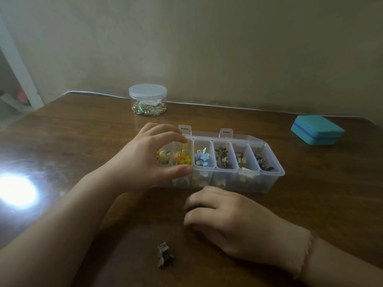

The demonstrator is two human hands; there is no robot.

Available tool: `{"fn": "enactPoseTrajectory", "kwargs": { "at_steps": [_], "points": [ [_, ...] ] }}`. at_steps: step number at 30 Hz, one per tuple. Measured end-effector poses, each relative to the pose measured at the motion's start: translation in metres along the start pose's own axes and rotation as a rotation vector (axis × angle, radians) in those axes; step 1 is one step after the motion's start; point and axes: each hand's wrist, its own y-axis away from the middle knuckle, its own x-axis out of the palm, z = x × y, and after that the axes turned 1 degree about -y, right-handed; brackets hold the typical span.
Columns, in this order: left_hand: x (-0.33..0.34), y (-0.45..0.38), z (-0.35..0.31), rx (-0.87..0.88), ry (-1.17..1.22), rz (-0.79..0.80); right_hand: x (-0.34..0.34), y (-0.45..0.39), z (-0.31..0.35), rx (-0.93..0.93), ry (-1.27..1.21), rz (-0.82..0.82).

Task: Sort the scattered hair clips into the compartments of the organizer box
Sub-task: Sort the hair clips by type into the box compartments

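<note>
Counter: brown wood (pixel 310 204), dimly lit.
Organizer box (pixel 275 179): steadied by left hand (pixel 145 160), thumb and fingers curled around its end.
Right hand (pixel 234 220): loosely curled, nothing seen held.
Hair clip (pixel 164 254): loose near front edge, best pinched and dropped among dark ones.

Clear organizer box (pixel 269 184) holds yellow, blue, dark clips; teal case (pixel 317 130).

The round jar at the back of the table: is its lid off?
No, the round jar stands closed, its clear lid seated on top.
</note>
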Motion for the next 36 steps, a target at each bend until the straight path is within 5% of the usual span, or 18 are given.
{"fn": "enactPoseTrajectory", "kwargs": {
  "at_steps": [3,7,11,14,16,21,27,29,32,34,36],
  "points": [
    [0.0,0.0,0.001,0.008,-0.001,-0.009,-0.012,0.007,-0.006,-0.018,-0.073,-0.281],
    [0.0,0.0,0.001,0.004,0.006,0.003,-0.032,0.016,-0.025,0.243,-0.015,-0.74],
    [0.0,0.0,-0.001,0.011,0.011,0.001,-0.035,0.015,-0.043,0.635,0.01,-0.712],
    [-0.001,0.0,0.0,0.01,0.011,0.001,-0.026,0.01,-0.029,0.419,0.1,-0.788],
    [0.0,0.0,-0.001,0.009,-0.002,-0.001,-0.015,0.004,-0.011,0.16,0.027,-0.675],
    [0.0,0.0,0.0,0.015,-0.009,-0.012,0.019,0.0,0.016,-0.27,0.092,-0.04],
    [0.0,0.0,0.0,0.004,-0.008,0.0,0.015,0.005,0.016,-0.326,-0.049,0.064],
    [0.0,0.0,0.0,0.005,-0.011,-0.005,0.009,0.006,0.011,-0.311,-0.052,-0.031],
    [-0.001,0.0,0.0,0.002,-0.008,-0.005,-0.008,0.01,-0.003,-0.195,-0.114,-0.415],
    [-0.002,-0.001,0.001,-0.007,-0.005,0.009,-0.018,0.014,-0.014,-0.054,-0.092,-0.653],
    [-0.002,-0.001,0.0,-0.011,0.002,0.016,-0.025,0.016,-0.025,0.134,-0.021,-0.719]
  ]
}}
